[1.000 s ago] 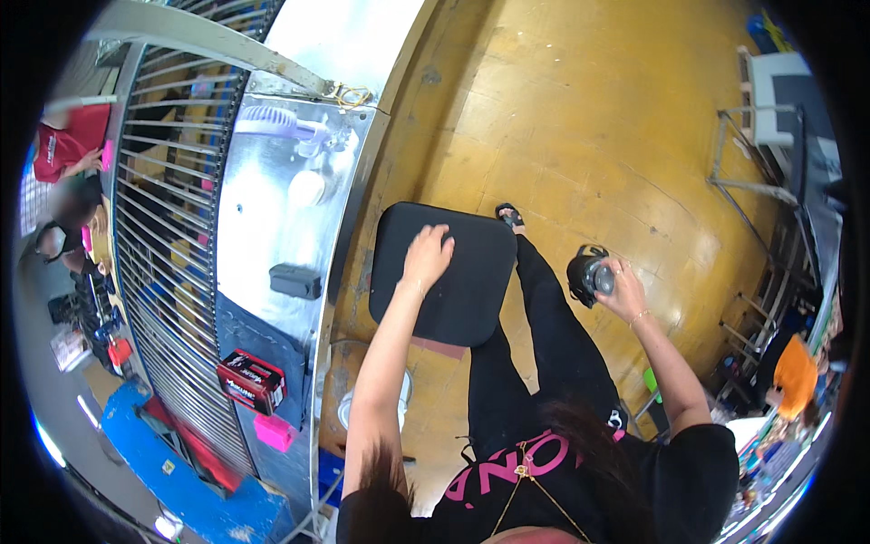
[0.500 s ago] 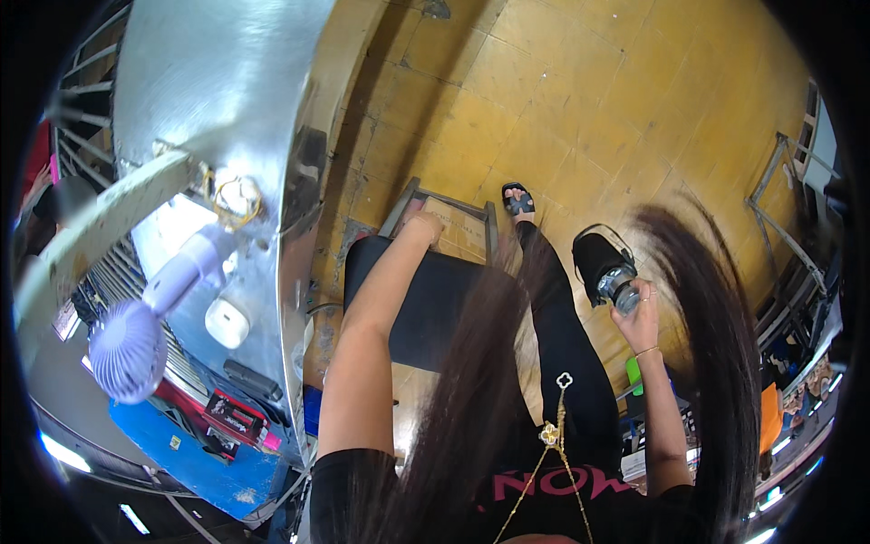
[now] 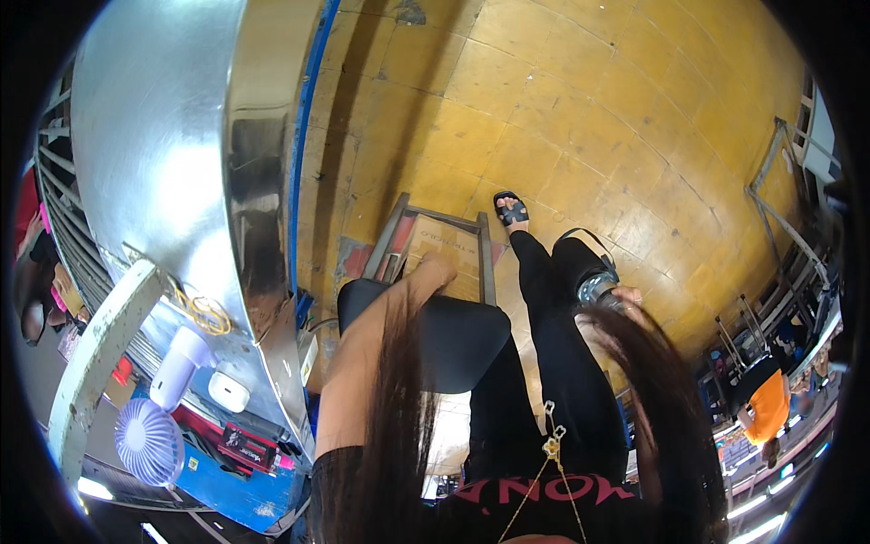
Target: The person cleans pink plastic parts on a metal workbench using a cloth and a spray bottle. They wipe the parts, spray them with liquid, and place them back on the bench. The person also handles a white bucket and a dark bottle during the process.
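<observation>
While right hand is bent round end of clear rounded bottle, set in black strapped pouch right of centre, left hand rests partly curled over brown cardboard box within grey stool frame, mid-frame; grip unclear. Black padded seat below.

Free room over floor, beyond stool frame
</observation>
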Tool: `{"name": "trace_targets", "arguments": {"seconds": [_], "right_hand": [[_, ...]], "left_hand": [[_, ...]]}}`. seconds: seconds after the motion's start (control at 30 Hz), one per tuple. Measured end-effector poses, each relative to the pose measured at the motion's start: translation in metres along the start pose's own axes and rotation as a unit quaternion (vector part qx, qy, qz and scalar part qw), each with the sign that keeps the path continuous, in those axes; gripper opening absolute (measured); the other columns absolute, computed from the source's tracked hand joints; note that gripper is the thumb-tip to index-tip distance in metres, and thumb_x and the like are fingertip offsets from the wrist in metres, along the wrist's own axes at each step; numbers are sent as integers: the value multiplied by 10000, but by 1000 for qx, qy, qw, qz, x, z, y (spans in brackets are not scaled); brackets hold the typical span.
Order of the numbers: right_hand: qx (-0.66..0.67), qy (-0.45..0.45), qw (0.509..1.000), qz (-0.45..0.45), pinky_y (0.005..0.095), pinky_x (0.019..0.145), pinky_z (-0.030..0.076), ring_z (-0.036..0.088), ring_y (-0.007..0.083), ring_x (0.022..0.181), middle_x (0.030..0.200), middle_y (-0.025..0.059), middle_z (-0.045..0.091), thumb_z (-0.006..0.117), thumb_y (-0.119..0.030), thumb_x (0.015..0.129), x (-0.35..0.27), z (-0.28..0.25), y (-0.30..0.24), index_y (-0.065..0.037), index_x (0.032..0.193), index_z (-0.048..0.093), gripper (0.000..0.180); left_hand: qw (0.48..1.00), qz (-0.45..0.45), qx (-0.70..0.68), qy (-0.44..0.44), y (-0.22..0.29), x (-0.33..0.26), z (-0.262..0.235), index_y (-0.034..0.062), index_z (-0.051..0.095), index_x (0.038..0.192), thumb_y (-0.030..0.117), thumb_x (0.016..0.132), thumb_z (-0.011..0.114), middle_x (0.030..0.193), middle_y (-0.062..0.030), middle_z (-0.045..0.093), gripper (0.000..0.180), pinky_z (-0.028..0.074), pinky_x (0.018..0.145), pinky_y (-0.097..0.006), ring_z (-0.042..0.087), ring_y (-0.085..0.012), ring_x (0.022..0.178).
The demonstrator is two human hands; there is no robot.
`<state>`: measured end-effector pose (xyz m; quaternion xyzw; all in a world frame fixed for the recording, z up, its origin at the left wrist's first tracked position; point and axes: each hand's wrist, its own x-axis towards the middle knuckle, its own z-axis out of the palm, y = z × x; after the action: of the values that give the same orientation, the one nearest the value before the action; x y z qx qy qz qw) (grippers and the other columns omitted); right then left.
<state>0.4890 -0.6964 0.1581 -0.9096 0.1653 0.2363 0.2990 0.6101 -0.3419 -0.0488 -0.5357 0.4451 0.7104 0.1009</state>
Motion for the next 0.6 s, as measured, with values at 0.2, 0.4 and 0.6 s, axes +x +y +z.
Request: {"name": "trace_targets", "arguments": {"seconds": [0.2,0.4,0.6], "right_hand": [[-11,-27,999,-30,442,871,483,557,375,1000,1087,183,545,787,-87,643,13,-3,-21,-57,1099,515,532],[-27,-32,999,-18,442,875,481,554,369,993,1088,183,542,774,-111,634,20,-7,-32,-60,1104,513,540],[-42,-49,996,-56,443,879,479,551,364,986,1090,183,539,762,-134,625,49,8,-56,-62,1108,511,549]], "left_hand": [[990,15,-81,115,-28,-5,59,149,738,1019,188,756,710,969,-129,718,267,521,850,-431,677,-330,948],[965,-48,-252,54,-31,-70,13,157,743,1056,188,778,681,1000,-162,710,286,516,863,-431,669,-348,975],[947,-93,-202,232,-46,-72,59,44,736,939,168,780,666,1008,-191,705,214,532,831,-451,677,-354,979]]}}
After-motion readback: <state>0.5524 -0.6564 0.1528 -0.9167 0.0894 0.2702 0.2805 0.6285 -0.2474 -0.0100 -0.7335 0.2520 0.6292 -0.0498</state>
